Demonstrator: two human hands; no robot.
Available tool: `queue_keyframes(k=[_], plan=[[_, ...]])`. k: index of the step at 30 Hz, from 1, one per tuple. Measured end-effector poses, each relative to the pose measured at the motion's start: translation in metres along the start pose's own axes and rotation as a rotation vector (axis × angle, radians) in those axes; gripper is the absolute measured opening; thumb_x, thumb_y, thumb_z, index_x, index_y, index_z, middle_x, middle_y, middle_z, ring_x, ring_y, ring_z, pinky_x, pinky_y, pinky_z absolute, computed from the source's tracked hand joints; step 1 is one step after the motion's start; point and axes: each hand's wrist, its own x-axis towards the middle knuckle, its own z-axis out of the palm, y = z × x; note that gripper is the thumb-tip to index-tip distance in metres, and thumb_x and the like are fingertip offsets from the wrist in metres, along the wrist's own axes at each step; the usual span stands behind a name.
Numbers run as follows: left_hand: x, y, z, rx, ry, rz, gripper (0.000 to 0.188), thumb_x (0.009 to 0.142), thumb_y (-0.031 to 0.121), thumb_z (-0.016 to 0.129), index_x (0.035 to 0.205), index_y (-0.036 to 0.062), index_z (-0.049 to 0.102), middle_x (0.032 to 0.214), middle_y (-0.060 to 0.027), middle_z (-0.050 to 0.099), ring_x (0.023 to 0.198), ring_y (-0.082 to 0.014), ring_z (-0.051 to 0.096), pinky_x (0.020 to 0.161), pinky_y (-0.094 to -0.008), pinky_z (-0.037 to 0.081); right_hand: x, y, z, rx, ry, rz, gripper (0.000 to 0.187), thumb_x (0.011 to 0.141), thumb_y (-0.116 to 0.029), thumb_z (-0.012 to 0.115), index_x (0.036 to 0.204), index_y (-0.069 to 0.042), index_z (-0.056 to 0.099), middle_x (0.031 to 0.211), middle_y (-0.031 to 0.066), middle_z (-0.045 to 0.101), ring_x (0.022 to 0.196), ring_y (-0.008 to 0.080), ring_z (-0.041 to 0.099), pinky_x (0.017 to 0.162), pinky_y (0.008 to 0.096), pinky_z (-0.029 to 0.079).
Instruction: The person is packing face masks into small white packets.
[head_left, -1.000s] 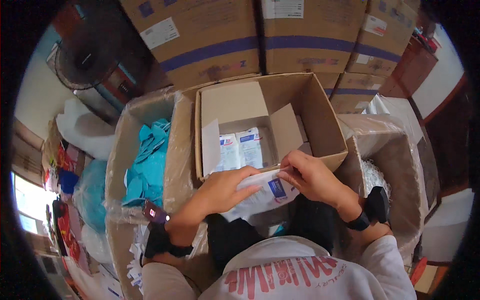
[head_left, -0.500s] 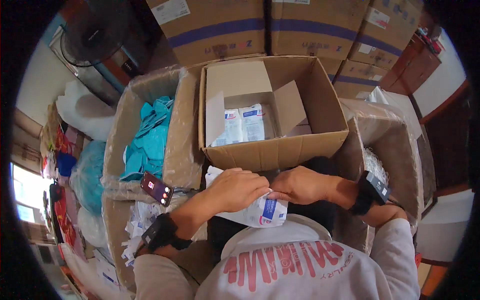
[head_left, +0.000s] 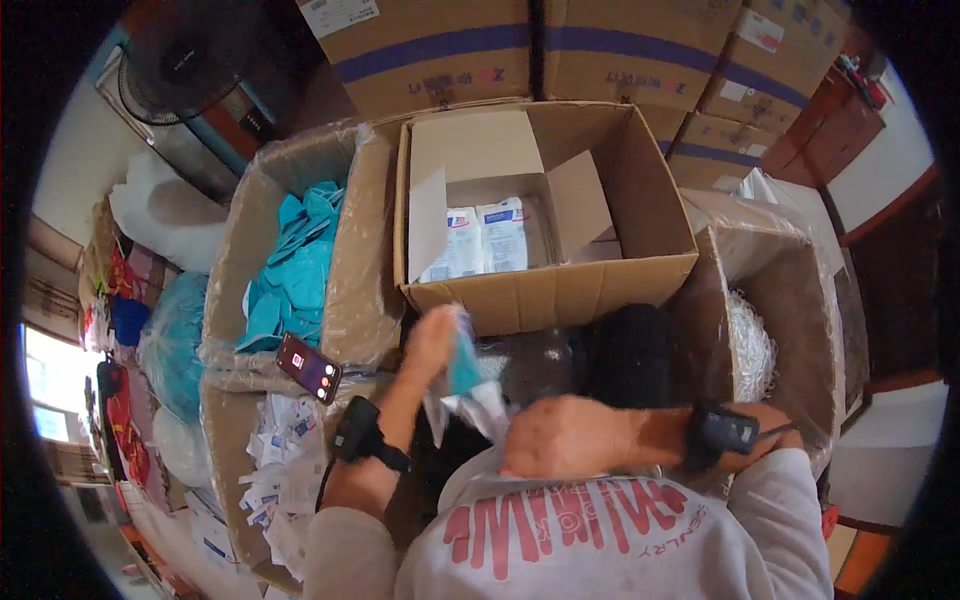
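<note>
Left hand (head_left: 432, 338) is closed around a clear packet (head_left: 470, 395) with teal contents, held up just below the open cardboard box (head_left: 560, 290) of white packs (head_left: 480, 240). Right hand (head_left: 565, 437) is curled at the packet's lower edge (grip unclear, blurred). Phone (head_left: 308, 367) sits left.

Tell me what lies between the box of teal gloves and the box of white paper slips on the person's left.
In the head view, a phone with a lit screen rests on the plastic-lined rim between the glove box and the slip box.

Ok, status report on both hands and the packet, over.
Left hand raised, gripping opened packet, blurred. Right hand near chest, grip unclear. Open carton directly ahead.
</note>
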Motion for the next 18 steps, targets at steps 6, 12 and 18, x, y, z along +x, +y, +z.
queue_keyframes(k=[6,12,18], plan=[[0.023,0.068,-0.032,0.036,0.101,-0.028,0.028,0.09,0.024,0.041,0.088,-0.0007,0.053,0.075,-0.0171,0.056,0.07,-0.0293,0.056,0.065,-0.0349,0.043,-0.035,0.008,0.0,0.252,-0.323,0.509,0.033,0.084,-0.038,0.049,0.08,-0.006,0.055,0.072,0.0133,0.058,0.074,0.0314,0.059,0.06,0.0403,0.047],[0.021,0.118,-0.027,0.09,0.073,0.173,0.021,0.089,0.018,0.043,0.087,0.0001,0.053,0.073,-0.0178,0.055,0.069,-0.0362,0.055,0.061,-0.0374,0.043,-0.003,0.034,-0.029,0.15,0.016,0.796,0.03,0.078,-0.034,0.059,0.085,-0.005,0.054,0.077,0.0134,0.057,0.071,0.0318,0.057,0.061,0.0381,0.045],[0.012,0.121,-0.017,0.092,0.158,0.223,0.02,0.088,0.017,0.042,0.087,-0.0002,0.053,0.073,-0.0183,0.056,0.068,-0.0362,0.056,0.06,-0.038,0.043,-0.003,0.05,-0.002,0.095,0.198,0.651,0.027,0.078,-0.028,0.06,0.087,-0.004,0.053,0.085,0.0138,0.054,0.079,0.0315,0.054,0.066,0.0358,0.045]])
